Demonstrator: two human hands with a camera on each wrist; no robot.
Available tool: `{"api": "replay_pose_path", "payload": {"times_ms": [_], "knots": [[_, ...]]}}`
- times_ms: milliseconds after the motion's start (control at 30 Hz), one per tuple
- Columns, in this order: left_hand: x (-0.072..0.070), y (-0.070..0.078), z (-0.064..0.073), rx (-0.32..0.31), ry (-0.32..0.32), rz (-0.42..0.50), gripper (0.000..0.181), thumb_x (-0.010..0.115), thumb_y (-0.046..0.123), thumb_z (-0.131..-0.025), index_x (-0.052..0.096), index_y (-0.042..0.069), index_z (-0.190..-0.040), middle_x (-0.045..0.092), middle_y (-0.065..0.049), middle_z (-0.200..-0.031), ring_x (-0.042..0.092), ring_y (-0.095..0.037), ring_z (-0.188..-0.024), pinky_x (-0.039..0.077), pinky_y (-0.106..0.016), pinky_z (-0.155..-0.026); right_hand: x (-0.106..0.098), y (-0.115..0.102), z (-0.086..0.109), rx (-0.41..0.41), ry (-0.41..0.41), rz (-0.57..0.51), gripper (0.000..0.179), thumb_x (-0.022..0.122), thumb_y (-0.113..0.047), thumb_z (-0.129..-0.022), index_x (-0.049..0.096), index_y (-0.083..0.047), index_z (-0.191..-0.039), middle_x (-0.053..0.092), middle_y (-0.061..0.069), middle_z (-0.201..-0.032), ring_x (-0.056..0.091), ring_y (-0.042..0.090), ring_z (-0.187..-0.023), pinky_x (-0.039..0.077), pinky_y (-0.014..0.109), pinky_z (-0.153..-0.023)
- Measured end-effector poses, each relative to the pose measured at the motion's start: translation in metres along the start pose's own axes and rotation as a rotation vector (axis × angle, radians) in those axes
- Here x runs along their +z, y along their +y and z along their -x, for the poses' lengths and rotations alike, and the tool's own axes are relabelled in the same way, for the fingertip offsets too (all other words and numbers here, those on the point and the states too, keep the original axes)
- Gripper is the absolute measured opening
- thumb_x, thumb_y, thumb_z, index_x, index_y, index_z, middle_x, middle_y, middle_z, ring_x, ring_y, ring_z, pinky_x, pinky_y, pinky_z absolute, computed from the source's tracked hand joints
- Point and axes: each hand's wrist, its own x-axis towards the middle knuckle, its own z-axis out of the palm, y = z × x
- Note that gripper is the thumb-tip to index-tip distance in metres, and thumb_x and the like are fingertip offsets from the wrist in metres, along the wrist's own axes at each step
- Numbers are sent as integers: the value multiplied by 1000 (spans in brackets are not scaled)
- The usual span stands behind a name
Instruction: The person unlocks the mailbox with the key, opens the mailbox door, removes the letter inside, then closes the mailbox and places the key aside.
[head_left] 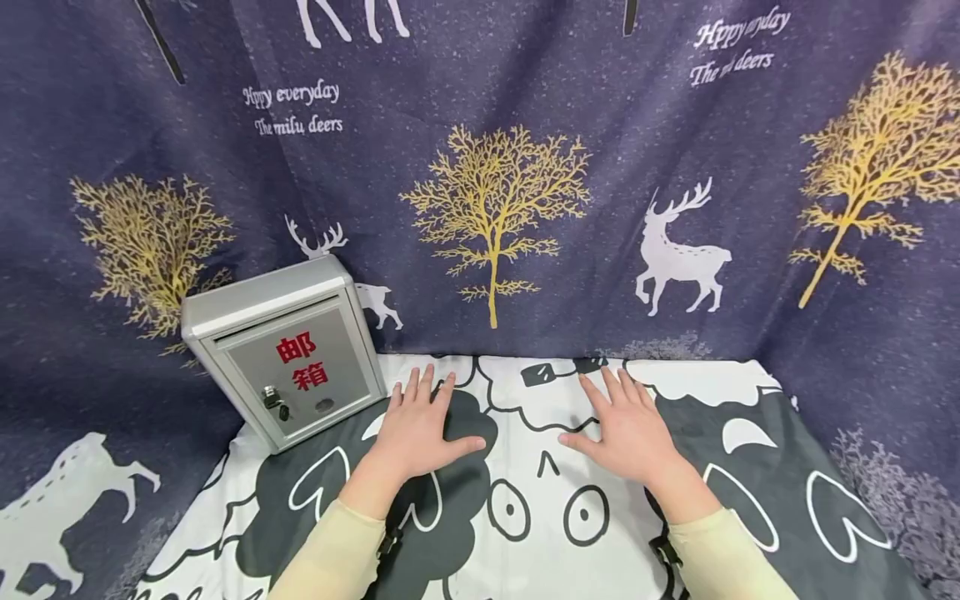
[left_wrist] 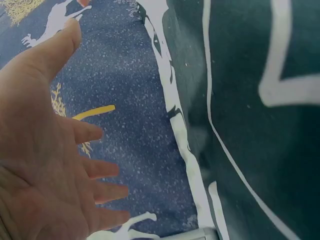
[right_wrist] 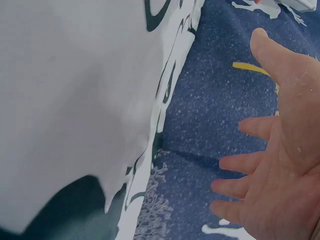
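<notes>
Palm down with fingers spread, my left hand is over the patterned cloth in the head view, just right of a silver metal mailbox. The box has red characters, a slot near its top and a lock with a key on its front door. My right hand is spread likewise, farther right. In the left wrist view the left hand shows an empty palm and straight fingers. The right wrist view shows the right hand holding nothing, fingers apart.
A black, white and grey cartoon cloth covers the table. Behind it and at both sides hangs a dark blue curtain printed with deer and golden trees. The mailbox stands at the table's back left, close to the curtain.
</notes>
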Motion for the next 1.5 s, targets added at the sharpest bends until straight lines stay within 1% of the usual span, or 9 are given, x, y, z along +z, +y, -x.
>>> {"api": "replay_pose_path", "payload": {"times_ms": [167,333,467,600,767,833,1067,1233,1500], "knots": [[-4,-10,9,-17,54,1,120,67,87,-92,28,13,-178,19,-29,-181,11,-53,-168,19,-71,-132,3,-12,-11,-36,-17,-19,104,68,-79,-97,44,-11,-172,34,33,-174,26,58,-162,25,73,-128],[-11,-26,18,12,186,-50,118,64,88,-93,35,9,-176,30,-29,-177,23,-52,-165,28,-67,-130,3,-27,-25,-76,-47,-48,104,70,-77,-97,42,-11,-173,32,32,-175,26,56,-163,26,72,-129],[-17,-38,27,35,278,-67,115,66,85,-94,41,5,-172,37,-29,-174,30,-50,-164,34,-63,-129,3,-41,-40,-104,-70,-74,104,70,-76,-98,40,-12,-174,32,31,-176,26,55,-163,26,71,-129],[-22,-51,36,46,358,-47,109,70,79,-95,46,2,-169,41,-28,-172,38,-48,-160,40,-64,-124,7,-53,-54,-138,-78,-88,102,68,-76,-99,39,-13,-175,33,31,-175,28,55,-163,29,71,-128],[-30,-66,52,32,471,-22,97,75,66,-98,50,0,-165,51,-29,-162,53,-50,-146,49,-67,-114,14,-69,-70,-179,-94,-116,103,63,-79,-100,38,-13,-175,32,30,-176,29,55,-162,30,70,-128],[-34,-72,58,33,526,-15,91,74,63,-101,53,-1,-162,54,-28,-158,57,-51,-141,51,-67,-110,16,-76,-76,-189,-105,-134,104,63,-80,-100,37,-14,-175,31,29,-177,29,54,-163,30,70,-128],[-45,-88,78,52,733,5,88,48,71,-110,62,-7,-148,62,-28,-144,60,-52,-129,48,-69,-104,20,-105,-92,-225,-147,-213,103,65,-77,-101,34,-16,-177,31,25,-179,30,47,-164,28,66,-131],[-50,-99,89,48,874,37,74,55,60,-108,67,-7,-138,68,-29,-131,62,-53,-116,44,-69,-101,22,-124,-103,-237,-153,-239,102,65,-76,-102,31,-18,-178,34,21,-178,34,42,-164,29,64,-131],[-55,-121,100,-52,1031,138,69,63,52,-103,66,-9,-135,64,-33,-126,56,-57,-116,40,-69,-98,27,-152,-125,-254,-146,-308,99,64,-75,-103,31,-19,-178,39,16,-176,43,41,-159,39,61,-126]]}}
